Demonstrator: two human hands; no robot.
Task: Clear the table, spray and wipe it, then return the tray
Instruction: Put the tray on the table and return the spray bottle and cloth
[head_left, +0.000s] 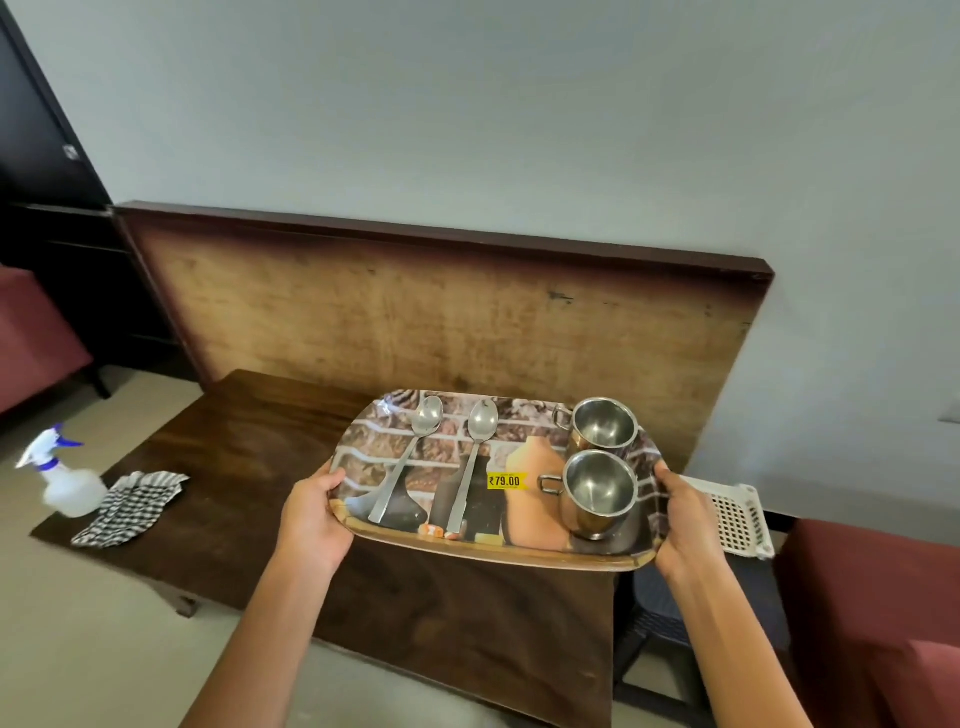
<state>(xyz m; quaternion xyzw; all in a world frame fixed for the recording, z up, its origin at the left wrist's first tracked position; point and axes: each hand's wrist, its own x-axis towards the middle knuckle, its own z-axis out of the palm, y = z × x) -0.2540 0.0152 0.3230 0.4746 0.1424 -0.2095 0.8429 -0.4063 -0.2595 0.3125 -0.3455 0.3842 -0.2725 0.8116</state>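
1. Left hand (311, 512) and right hand (685, 525) grip the tray (493, 553), fingers (330, 477) curled round its rim, over the table's (249, 452) right end.
2. Looks like clearing's underway. Spray bottle (67, 483) and cloth (130, 509) wait at the table's left end, so spraying, wiping and returning are left.

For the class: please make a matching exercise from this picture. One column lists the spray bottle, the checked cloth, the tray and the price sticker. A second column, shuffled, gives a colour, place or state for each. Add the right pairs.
Column A
1. spray bottle
2. checked cloth
3. tray
4. price sticker

Column B
a. yellow
b. gripped at its ends by the left hand and right hand
c. whitish, with a blue trigger
d. lying crumpled on the table

Pairs: 1-c, 2-d, 3-b, 4-a
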